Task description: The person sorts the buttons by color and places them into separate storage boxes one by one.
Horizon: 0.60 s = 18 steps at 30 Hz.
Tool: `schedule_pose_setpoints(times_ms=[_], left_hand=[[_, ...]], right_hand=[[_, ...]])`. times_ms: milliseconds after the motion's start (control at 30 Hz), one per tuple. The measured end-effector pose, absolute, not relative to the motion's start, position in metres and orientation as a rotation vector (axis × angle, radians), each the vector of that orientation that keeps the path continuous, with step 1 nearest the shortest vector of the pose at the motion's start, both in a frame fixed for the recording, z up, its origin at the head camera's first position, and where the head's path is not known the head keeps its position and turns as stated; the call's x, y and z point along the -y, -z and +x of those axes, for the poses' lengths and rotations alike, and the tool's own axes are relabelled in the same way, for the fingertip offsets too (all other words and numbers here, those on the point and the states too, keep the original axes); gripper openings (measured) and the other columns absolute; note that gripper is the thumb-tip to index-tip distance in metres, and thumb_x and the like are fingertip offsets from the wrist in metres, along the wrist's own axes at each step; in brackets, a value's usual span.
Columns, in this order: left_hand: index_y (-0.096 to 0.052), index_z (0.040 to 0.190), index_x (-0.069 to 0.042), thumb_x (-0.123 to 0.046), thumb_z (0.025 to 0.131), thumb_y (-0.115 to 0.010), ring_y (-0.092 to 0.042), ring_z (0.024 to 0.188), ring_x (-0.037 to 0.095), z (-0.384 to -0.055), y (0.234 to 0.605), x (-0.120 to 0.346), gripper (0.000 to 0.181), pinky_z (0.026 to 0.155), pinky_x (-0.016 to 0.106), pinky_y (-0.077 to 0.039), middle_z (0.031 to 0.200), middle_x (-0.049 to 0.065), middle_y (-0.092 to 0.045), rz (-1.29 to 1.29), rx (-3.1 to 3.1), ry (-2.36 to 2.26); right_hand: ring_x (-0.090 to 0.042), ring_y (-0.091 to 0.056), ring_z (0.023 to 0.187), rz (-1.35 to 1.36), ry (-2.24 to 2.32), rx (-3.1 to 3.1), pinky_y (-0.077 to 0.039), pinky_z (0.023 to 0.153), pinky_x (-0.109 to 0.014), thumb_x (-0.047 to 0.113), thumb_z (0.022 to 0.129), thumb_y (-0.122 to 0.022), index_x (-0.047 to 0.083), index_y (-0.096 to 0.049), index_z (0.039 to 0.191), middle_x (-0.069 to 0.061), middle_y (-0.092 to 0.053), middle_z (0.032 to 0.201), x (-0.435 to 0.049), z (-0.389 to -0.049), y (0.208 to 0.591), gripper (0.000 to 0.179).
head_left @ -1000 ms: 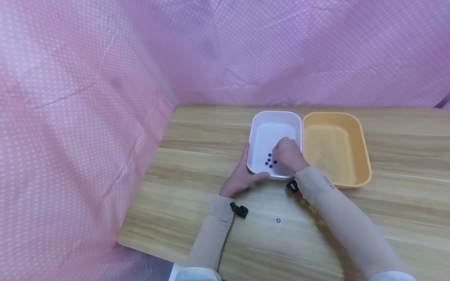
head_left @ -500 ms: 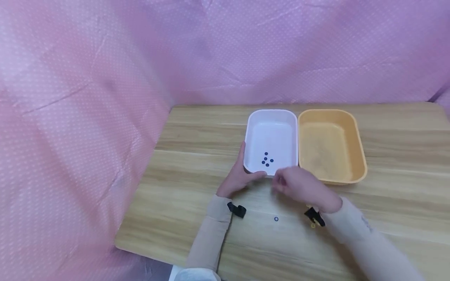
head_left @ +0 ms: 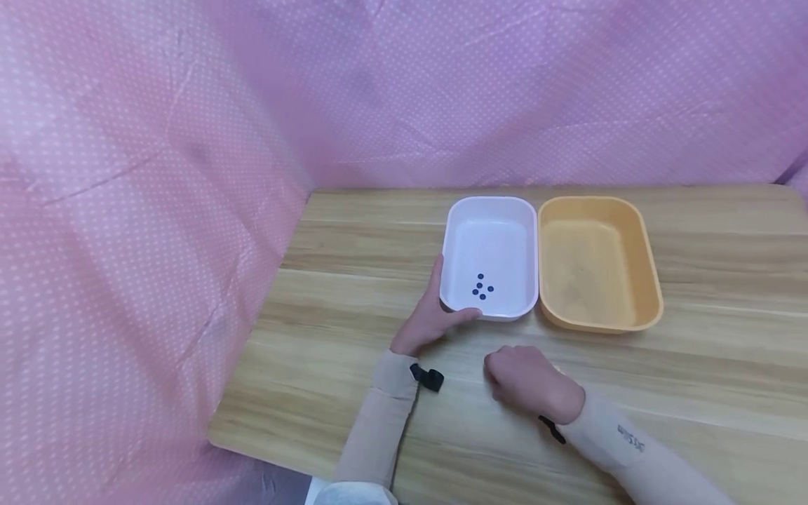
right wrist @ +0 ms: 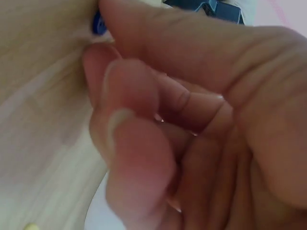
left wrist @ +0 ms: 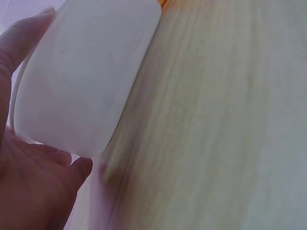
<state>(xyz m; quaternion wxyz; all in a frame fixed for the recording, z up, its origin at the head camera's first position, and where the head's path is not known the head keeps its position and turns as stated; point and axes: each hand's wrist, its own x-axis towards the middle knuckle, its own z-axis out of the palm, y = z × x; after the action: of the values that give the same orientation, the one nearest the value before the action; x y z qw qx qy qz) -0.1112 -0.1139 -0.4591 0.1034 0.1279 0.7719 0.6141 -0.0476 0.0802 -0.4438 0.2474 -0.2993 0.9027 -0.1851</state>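
Note:
My left hand [head_left: 429,317] grips the near left corner of a white plastic basin [head_left: 492,210], thumb at the front rim and fingers along the left side. In the left wrist view the basin's outer wall [left wrist: 86,72] fills the space beside the thumb. Several small dark-blue round pieces [head_left: 480,285] lie inside it. My right hand [head_left: 527,379] is low over the table in front of the basins, fingers curled. In the right wrist view a small blue button-like disc [right wrist: 99,24] is right at the thumb tip, with a gap to the index fingertip. The head view hides this disc behind the hand.
A yellow-orange basin [head_left: 653,280] stands against the white one's right side on the wooden table [head_left: 353,280]. A yellow piece [right wrist: 31,226] lies on the tabletop, and the right arm covers the area where others lay. Pink dotted cloth [head_left: 391,105] hangs behind and left.
My right hand has come out of the white basin and moved down toward me, over the blue disc on the table. The left hand has kept its grip on the basin.

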Motion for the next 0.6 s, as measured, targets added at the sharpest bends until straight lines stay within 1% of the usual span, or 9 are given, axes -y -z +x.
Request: schedule_pose_setpoints(times_ms=[67,167,267,333,400,600], left_hand=[[0.005,0.156,-0.024,-0.015,0.078,-0.083,-0.036,0.136,0.031,-0.1109,0.4594,0.1136,0.118,0.114,0.048,-0.021,0.159,0.009,-0.019,0.375,-2.274,-1.820],[0.006,0.156,-0.023,-0.014,0.079,-0.082,-0.033,0.137,0.033,-0.1103,0.4567,0.1140,0.118,0.115,0.051,-0.018,0.160,0.009,-0.017,0.375,-2.266,-1.814],[0.008,0.156,-0.019,-0.016,0.079,-0.082,-0.032,0.138,0.032,-0.1101,0.4559,0.1142,0.119,0.115,0.050,-0.017,0.161,0.009,-0.015,0.368,-2.278,-1.794],[0.008,0.156,-0.018,-0.017,0.079,-0.082,-0.032,0.139,0.032,-0.1100,0.4553,0.1142,0.119,0.115,0.050,-0.017,0.161,0.010,-0.014,0.368,-2.277,-1.791],[0.008,0.156,-0.019,-0.016,0.079,-0.082,-0.032,0.138,0.033,-0.1098,0.4549,0.1144,0.119,0.115,0.050,-0.018,0.161,0.010,-0.014,0.373,-2.268,-1.798],[0.008,0.156,-0.019,-0.017,0.079,-0.082,-0.034,0.137,0.032,-0.1101,0.4563,0.1138,0.119,0.115,0.049,-0.019,0.160,0.010,-0.017,0.366,-2.270,-1.802]], right_hand=[[-0.016,-0.046,0.057,-0.816,0.496,-2.470,-0.041,0.055,-0.031,0.004,0.080,-0.071,0.017,-0.059,0.068,0.005,-0.049,0.061,-0.0800,-0.0473,0.4448,0.021],[-0.015,-0.046,0.057,-0.800,0.481,-2.498,-0.041,0.055,-0.031,0.005,0.080,-0.072,0.018,-0.059,0.066,0.005,-0.049,0.061,-0.0803,-0.0471,0.4462,0.023],[-0.014,-0.045,0.058,-0.793,0.481,-2.528,-0.041,0.056,-0.031,0.007,0.078,-0.075,0.019,-0.060,0.065,0.006,-0.049,0.061,-0.0815,-0.0465,0.4474,0.023],[-0.014,-0.045,0.058,-0.809,0.482,-2.538,-0.042,0.056,-0.031,0.008,0.078,-0.075,0.018,-0.060,0.064,0.007,-0.049,0.061,-0.0827,-0.0461,0.4480,0.023],[-0.014,-0.045,0.058,-0.825,0.493,-2.528,-0.042,0.056,-0.032,0.007,0.078,-0.074,0.018,-0.060,0.065,0.006,-0.049,0.062,-0.0836,-0.0459,0.4479,0.022],[-0.015,-0.043,0.055,-0.894,0.473,-2.507,-0.039,0.052,-0.030,0.004,0.081,-0.066,0.017,-0.055,0.063,0.003,-0.046,0.060,-0.0849,-0.0461,0.4461,0.025]])
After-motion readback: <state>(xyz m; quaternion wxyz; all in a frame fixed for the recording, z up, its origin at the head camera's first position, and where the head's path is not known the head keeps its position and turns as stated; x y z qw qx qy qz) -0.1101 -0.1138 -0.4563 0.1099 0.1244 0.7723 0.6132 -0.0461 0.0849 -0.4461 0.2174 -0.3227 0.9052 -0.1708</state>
